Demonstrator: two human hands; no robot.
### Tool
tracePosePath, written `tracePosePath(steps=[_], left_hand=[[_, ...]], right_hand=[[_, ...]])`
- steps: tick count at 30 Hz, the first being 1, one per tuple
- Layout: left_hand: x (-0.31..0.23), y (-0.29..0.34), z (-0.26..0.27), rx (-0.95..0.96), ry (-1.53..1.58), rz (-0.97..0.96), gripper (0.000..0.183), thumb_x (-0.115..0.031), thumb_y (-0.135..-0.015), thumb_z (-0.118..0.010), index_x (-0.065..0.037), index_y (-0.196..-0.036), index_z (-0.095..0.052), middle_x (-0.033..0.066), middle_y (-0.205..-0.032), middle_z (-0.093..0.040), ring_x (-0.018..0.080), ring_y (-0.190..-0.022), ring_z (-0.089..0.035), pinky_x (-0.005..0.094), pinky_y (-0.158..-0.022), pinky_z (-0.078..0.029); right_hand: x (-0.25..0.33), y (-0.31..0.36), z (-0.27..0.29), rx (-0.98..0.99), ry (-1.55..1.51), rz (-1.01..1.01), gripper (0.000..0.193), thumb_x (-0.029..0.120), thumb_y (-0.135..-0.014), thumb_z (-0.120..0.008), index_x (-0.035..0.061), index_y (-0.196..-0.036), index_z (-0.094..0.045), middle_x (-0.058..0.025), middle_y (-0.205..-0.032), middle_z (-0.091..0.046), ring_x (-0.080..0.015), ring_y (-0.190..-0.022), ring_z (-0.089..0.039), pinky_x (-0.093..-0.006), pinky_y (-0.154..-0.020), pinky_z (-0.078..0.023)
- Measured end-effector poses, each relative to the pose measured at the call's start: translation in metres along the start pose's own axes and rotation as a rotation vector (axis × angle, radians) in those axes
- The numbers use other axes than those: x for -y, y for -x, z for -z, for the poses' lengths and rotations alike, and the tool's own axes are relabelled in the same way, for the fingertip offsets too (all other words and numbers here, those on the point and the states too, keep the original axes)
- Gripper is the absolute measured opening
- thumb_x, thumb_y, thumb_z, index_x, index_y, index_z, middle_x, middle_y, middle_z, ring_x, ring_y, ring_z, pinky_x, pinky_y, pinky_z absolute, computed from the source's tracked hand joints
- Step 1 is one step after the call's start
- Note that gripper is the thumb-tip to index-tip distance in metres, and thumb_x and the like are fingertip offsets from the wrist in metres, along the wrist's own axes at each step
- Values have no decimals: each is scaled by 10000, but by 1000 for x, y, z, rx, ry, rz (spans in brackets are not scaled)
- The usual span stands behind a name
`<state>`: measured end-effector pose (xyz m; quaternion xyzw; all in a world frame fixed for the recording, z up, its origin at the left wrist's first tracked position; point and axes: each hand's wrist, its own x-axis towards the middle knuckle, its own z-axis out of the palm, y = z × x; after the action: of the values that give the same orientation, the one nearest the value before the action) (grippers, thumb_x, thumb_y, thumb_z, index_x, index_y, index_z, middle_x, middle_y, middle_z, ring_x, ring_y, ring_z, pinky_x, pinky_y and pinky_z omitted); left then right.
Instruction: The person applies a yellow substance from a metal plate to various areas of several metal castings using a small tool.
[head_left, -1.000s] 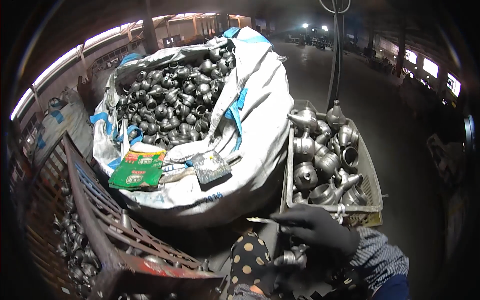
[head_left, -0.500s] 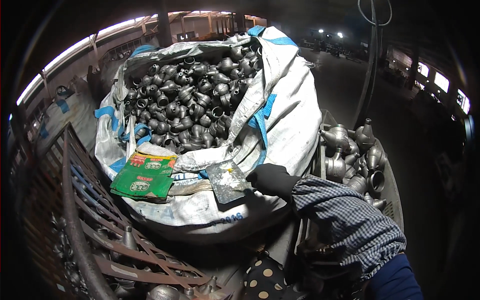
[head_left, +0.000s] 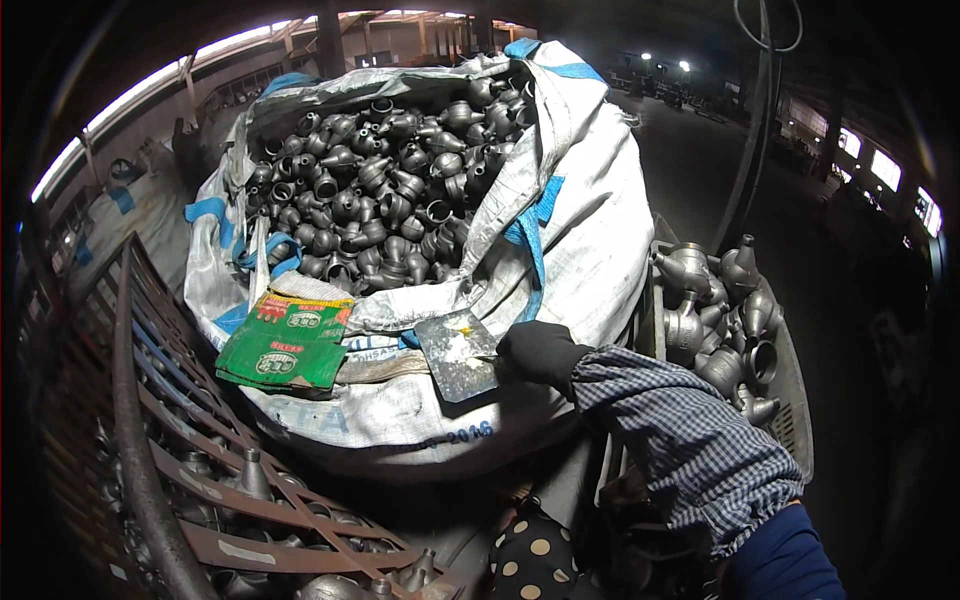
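My right hand [head_left: 541, 354], in a dark glove, is closed at the right edge of a thin grey metal plate [head_left: 457, 357] with pale and yellow smears. The fingertips are hidden, but the hand appears to grip that edge. Beneath the plate is the folded front rim of a big white woven bulk bag [head_left: 595, 235], filled with grey metal castings [head_left: 375, 205], rounded with narrow necks. Left of the plate, a flattened green, red and yellow printed packet [head_left: 284, 342] lies on the same rim. My left hand is not in view.
To the right stands a crate [head_left: 797, 405] holding more castings [head_left: 722, 365]. A rusty slatted metal cage [head_left: 124, 390] with castings inside rises at the lower left. Behind the crate is a slanting post [head_left: 752, 150]. Another bag [head_left: 140, 250] stands at the far left.
The view has shifted a little, moving the bag slightly up in the picture. My right hand stays at the plate's edge, with its forearm a little lower.
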<state>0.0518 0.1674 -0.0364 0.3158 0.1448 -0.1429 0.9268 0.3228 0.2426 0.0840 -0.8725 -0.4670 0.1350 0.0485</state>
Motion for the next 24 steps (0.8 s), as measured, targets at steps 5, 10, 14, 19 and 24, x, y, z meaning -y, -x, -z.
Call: tracePosePath(steps=[5,10,14,19,24], left_hand=[[0,0,2,4,-11,-4,357,-151,-902,-613,53,-1188,-554,112,-1063,-652,154,-982,-624,228,-864,-492],[3,4,4,1,-23,-11,357,-135,-889,-634,56,-1180,-557,108,-1042,-661,148,-960,-635,220,-849,-500],[14,4,-1,46,-52,-21,358,-122,-879,-651,58,-1174,-559,104,-1026,-668,143,-941,-643,215,-836,-506],[70,-6,-3,85,-128,0,360,-105,-866,-672,61,-1166,-562,100,-1005,-676,138,-918,-654,207,-821,-513],[121,-7,1,98,-205,44,365,-89,-853,-694,63,-1158,-565,96,-984,-684,132,-896,-665,200,-805,-521]], right_hand=[[0,3,-1,-37,43,-11,283,309,-798,-664,138,-1015,-724,-100,-898,-711,-290,-853,-681,-384,-761,-518],[-3,9,7,66,-179,100,287,240,-805,-619,56,-1009,-705,-150,-883,-705,-315,-841,-678,-454,-720,-514],[-4,59,48,223,-750,-2,224,117,-831,-630,6,-1015,-695,-97,-763,-702,-167,-658,-643,-290,-611,-503],[-19,197,77,123,-854,315,314,87,-863,-634,33,-1172,-651,-87,-960,-712,-141,-816,-653,-257,-743,-505],[-47,358,31,160,-883,205,411,-13,-823,-597,54,-1228,-621,-105,-1214,-645,-186,-1099,-618,-303,-966,-467]])
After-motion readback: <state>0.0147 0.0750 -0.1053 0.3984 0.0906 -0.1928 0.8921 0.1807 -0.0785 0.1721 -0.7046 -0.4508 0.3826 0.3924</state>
